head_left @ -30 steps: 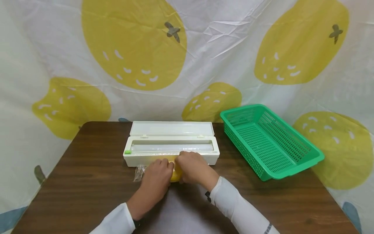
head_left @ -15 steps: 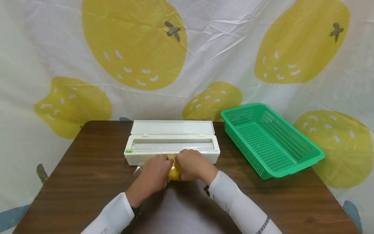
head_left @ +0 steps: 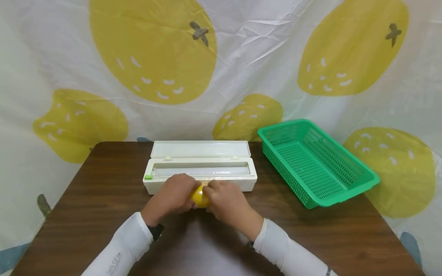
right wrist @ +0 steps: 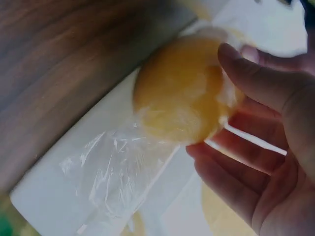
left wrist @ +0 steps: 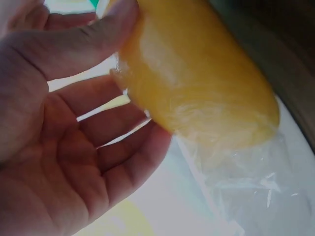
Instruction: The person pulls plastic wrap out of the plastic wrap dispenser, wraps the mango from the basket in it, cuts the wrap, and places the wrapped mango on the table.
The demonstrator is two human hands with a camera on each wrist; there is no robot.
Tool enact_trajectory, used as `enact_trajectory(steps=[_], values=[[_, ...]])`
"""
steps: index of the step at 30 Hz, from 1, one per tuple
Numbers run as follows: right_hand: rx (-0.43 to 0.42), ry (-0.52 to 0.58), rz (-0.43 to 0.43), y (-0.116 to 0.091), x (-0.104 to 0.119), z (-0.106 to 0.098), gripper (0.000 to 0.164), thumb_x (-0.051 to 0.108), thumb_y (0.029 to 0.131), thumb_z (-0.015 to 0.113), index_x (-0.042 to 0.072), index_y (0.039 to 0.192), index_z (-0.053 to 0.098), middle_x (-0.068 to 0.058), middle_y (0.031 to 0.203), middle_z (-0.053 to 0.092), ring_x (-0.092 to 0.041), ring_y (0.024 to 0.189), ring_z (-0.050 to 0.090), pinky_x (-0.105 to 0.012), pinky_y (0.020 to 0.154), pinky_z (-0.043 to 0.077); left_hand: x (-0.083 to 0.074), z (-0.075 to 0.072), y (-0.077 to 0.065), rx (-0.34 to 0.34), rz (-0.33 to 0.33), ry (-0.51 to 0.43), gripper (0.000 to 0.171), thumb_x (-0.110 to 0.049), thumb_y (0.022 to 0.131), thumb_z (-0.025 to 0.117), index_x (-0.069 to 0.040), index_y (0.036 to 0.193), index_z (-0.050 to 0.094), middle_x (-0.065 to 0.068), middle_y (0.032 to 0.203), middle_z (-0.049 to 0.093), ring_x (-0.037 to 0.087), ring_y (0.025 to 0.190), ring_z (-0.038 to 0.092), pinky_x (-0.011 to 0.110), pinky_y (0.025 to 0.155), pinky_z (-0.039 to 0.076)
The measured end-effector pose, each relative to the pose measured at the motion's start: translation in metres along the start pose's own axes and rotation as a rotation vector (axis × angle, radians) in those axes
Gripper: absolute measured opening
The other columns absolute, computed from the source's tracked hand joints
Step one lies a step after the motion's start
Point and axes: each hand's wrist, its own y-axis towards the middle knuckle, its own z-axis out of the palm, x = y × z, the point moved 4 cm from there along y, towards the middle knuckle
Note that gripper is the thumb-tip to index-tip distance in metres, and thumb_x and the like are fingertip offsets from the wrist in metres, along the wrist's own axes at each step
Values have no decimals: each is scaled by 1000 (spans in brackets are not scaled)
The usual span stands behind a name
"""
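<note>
A person's left hand [head_left: 174, 193] and right hand [head_left: 228, 203] grip a smooth yellow fruit [head_left: 199, 197] from opposite sides, neither plainly nearer, just in front of a white film dispenser [head_left: 153, 187]; whether fruit and dispenser touch cannot be told. The fruit's long axis appears to run from hand to hand, along the dispenser's length, though fingers hide its ends. Clear plastic film [right wrist: 110, 162] clings to the fruit and trails creased from it in both wrist views. Beyond, the dispenser's hinged lid [head_left: 200, 148] lies open above a pale roll [head_left: 200, 171], a green tab [head_left: 148, 177] at its left. Rightward, well apart, a green perforated basket [head_left: 355, 192] sits on the dark wood table [head_left: 86, 214] before a lemon-print cloth [head_left: 162, 120].
</note>
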Motion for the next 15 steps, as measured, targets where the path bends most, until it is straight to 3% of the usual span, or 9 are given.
enact_trajectory(steps=[3,8,12,15], values=[[-8,-106,-45,-1,8,1,64,45,62,90,6,108,69,-4,92,69,-18,72,64,-30,60,60,3,-4,2,25,-5,-20,32,-23,62,89,-6,84,73,4,69,66,21,63,52,38,60,48],[-60,-212,-59,-4,13,9,78,47,57,91,0,114,67,-7,93,67,-19,72,63,-30,61,60,2,-8,2,5,42,-20,31,-20,64,87,-4,86,73,6,72,67,23,65,53,39,61,48],[-109,-220,-54,-4,13,15,76,42,53,94,-1,110,66,-8,89,66,-20,69,61,-30,58,59,4,-7,3,18,47,-39,28,-19,66,85,-5,87,73,5,70,67,22,64,51,38,59,45],[-131,-215,-51,-2,12,17,63,31,56,93,0,105,66,-7,85,65,-20,66,60,-30,54,57,7,-6,4,32,33,-64,28,-19,66,84,-6,89,74,3,70,67,20,64,50,36,59,44]])
